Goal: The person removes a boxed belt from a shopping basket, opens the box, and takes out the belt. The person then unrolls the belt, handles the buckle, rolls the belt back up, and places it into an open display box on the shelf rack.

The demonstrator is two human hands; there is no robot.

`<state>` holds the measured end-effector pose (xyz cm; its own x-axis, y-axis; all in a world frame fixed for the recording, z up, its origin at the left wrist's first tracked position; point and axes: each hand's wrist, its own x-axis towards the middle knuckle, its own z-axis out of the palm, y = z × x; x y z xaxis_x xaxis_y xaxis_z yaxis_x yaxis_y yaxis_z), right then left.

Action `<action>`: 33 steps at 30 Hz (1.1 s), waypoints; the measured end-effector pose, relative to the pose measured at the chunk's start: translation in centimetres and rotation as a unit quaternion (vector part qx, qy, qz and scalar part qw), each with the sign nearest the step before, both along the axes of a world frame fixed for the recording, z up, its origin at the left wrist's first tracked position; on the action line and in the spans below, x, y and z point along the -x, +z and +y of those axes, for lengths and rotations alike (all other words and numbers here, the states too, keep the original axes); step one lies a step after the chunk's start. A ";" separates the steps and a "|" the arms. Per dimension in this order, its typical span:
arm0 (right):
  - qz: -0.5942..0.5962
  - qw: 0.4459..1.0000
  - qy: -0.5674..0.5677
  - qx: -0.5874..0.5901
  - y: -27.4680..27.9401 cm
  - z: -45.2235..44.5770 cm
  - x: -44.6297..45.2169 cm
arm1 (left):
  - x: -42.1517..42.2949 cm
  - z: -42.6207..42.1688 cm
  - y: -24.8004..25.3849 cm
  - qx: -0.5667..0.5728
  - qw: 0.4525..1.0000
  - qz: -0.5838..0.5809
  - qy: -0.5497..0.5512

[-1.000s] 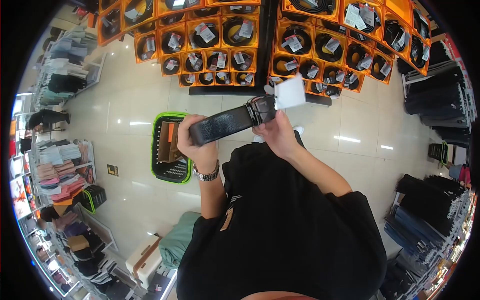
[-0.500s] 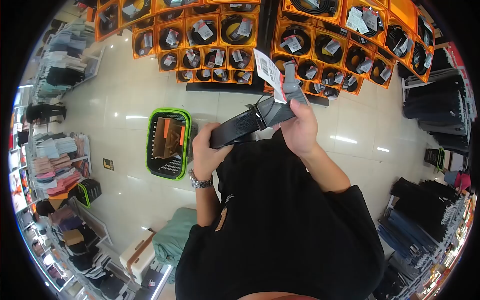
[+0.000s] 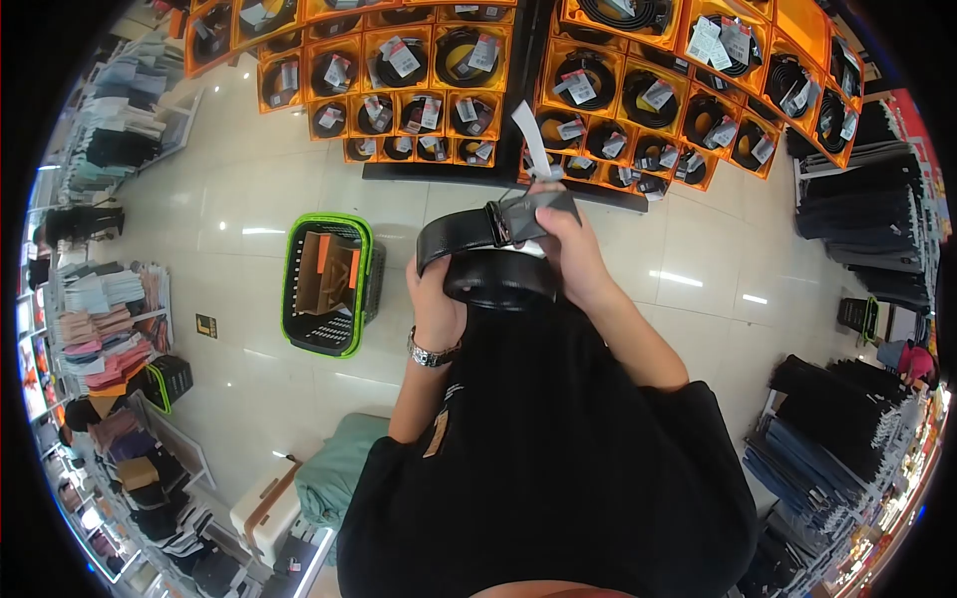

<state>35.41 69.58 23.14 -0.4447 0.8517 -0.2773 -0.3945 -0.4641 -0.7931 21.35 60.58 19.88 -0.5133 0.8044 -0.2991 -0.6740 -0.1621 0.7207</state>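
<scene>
A black leather belt (image 3: 459,235), coiled in loops, is held between both hands in front of my chest. My left hand (image 3: 436,309) is closed around the left side of the coil, its fingers partly hidden behind the strap. At the buckle end, my right hand (image 3: 570,244) grips the grey buckle cover (image 3: 538,213) with the thumb on top. A white price tag (image 3: 533,140) sticks up from that end, seen nearly edge-on. The coil's loops stand apart, so its inside shows.
Ahead is a rack of orange boxes (image 3: 399,62) with coiled, tagged belts. A green-rimmed black shopping basket (image 3: 288,289) holding brown and orange packaging stands on the floor to the left. Clothes racks (image 3: 867,209) line both sides; a cream case (image 3: 267,508) sits at lower left.
The belt has turned, its coil now opening toward me with its loops spread. My right hand has moved down and left, and the tag has swung edge-on.
</scene>
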 end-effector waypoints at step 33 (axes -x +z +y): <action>-0.110 0.968 0.063 -0.218 -3.4 -3.5 1.1 | 4.4 -0.6 1.7 -0.005 0.756 0.599 -0.263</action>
<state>34.30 66.05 19.74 -0.5239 0.8518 -0.0034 -0.1555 -0.0996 -0.9828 16.96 60.03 21.61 -0.0185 0.9908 0.1341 0.4878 -0.1081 0.8663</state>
